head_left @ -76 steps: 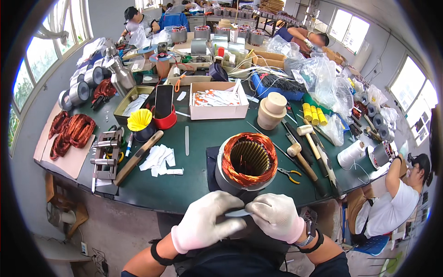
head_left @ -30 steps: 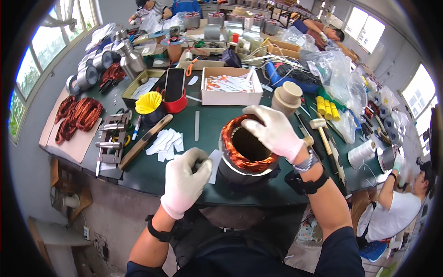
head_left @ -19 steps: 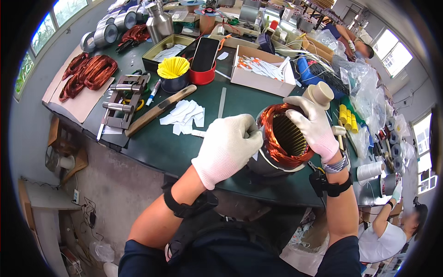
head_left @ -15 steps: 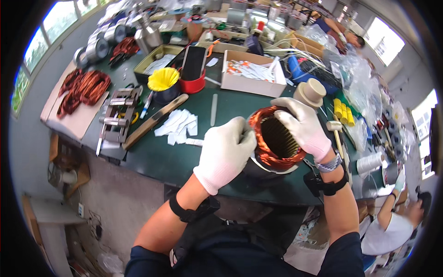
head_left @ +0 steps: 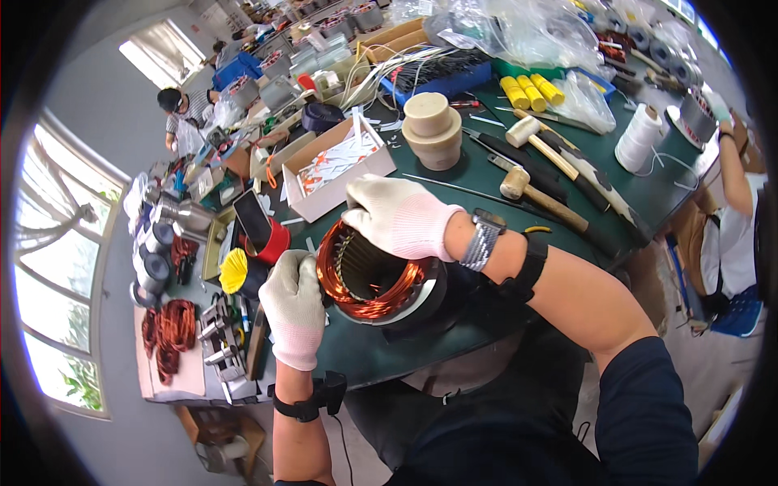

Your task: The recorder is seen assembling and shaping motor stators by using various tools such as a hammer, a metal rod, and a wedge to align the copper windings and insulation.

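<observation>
A motor stator with a ring of copper windings (head_left: pixel 369 309) stands upright near the table's front edge, its slotted bore facing up. My left hand (head_left: pixel 293 306), in a white work glove, is closed at the left side of the windings, thumb and fingertips together. What it pinches, if anything, is hidden. From the right, my right hand (head_left: pixel 399 215), also gloved, reaches over the far rim with its fingers curled closed. Its fingertips are near the far-left part of the windings, and their hold cannot be made out.
Behind the stator are a white box of paper strips (head_left: pixel 339 166) and a cream stepped cylinder (head_left: pixel 433 134). Mallets (head_left: pixel 539 142), a long thin rod (head_left: pixel 478 194) and a white thread spool (head_left: pixel 640 138) lie to the right. Copper coils (head_left: pixel 170 336) lie left. A co-worker's arm (head_left: pixel 729 162) shows at right.
The view has swung right, shifting the table leftward in it. My right hand has moved from the right rim to the far rim, fingers now curled. My left hand stays closed by the windings.
</observation>
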Demonstrator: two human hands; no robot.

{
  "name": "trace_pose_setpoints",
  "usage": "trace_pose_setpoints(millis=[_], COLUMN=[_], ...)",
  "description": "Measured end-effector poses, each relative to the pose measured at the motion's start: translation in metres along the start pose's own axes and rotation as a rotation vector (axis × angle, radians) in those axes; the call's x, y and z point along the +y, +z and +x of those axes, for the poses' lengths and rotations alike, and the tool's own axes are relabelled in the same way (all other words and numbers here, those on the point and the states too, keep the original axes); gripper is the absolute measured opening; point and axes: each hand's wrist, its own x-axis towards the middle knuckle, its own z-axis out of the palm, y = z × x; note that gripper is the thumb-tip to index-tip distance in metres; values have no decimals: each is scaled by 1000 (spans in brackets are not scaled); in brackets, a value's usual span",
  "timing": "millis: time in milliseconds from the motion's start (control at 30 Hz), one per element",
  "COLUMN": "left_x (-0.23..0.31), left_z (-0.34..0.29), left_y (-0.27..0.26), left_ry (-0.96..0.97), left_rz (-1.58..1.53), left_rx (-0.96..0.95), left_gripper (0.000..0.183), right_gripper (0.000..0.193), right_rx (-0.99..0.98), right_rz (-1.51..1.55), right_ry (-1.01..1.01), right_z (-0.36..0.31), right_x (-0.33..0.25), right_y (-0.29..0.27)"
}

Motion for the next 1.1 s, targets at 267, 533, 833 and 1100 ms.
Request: trace_pose_setpoints(millis=[267, 533, 833, 1100], left_x=[25, 27, 23, 24], left_z=[25, 44, 48, 49], left_y=[-21, -28, -22, -25], left_ry=[-215, -141, -219, -443], left_rz=[-59, 65, 31, 50], left_rx=[-379, -445, -445, -555], left_gripper=[26, 24, 30, 52], right_gripper=[20, 20, 18, 21], right_rx=[74, 99, 39, 86], right_rz=[74, 127, 144, 175], right_ry=[4, 2, 28, 24], right_z=[-9, -8, -6, -7], right_x=[9, 12, 12, 8], right_y=[4, 10, 6, 5])
